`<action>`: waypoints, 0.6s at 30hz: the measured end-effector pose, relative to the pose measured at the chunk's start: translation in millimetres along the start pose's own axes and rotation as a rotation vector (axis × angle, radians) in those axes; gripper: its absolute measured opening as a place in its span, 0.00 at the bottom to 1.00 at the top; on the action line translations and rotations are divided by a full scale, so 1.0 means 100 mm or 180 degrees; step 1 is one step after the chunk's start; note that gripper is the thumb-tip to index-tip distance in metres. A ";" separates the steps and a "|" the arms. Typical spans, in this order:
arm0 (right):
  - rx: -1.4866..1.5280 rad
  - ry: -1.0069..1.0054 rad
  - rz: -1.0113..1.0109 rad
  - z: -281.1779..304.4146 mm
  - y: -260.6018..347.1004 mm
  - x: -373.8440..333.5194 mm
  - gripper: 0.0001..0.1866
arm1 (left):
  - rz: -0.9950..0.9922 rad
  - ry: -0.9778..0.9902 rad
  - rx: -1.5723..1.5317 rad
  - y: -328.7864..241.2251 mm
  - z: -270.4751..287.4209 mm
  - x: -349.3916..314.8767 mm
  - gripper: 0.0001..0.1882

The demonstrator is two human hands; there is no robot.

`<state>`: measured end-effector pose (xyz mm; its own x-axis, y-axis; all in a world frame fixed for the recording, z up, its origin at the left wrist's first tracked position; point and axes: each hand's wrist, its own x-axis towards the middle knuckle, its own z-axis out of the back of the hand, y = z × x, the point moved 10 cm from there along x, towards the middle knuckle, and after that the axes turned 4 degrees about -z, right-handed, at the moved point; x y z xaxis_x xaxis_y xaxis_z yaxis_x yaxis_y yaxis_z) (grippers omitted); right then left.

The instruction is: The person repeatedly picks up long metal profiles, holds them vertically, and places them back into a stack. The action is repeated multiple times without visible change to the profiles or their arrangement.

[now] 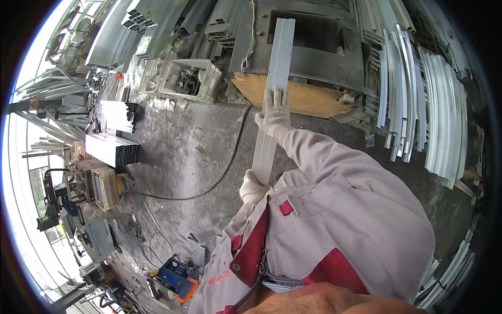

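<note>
A long silver aluminium profile [281, 57], with lengthwise ridges, runs away from my body. Its far end lies over the dark opening of a machine [251, 31]. My right hand [275, 112], in a pale knitted glove, is on top of the profile around its middle. The fingers stretch along it and the thumb is at its left edge. At the near end, my left hand [253, 188], gloved the same way, is closed on the profile's left edge. Its fingertips are hidden under the metal.
A wooden board [308, 99] fronts the machine. Stacked aluminium profiles [444, 115] stand at right; bundled tubes [112, 149] lie at left. A plastic crate [191, 78] holds dark pieces. A cable [225, 170] crosses the floor. A blue machine [175, 277] is at lower left.
</note>
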<state>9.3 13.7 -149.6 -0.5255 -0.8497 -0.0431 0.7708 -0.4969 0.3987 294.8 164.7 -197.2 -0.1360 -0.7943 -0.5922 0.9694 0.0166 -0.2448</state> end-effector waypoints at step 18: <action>-0.0194 -0.0023 0.0090 0.44 -0.22 1.18 0.55 | -0.0028 -0.0143 -0.0098 -1.21 0.49 0.54 0.49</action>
<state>-85.8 -67.2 -123.0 -0.5057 -0.8623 -0.0260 0.8056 -0.4828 0.3433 180.0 89.9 -161.6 -0.1346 -0.8208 -0.5551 0.9614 0.0275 -0.2739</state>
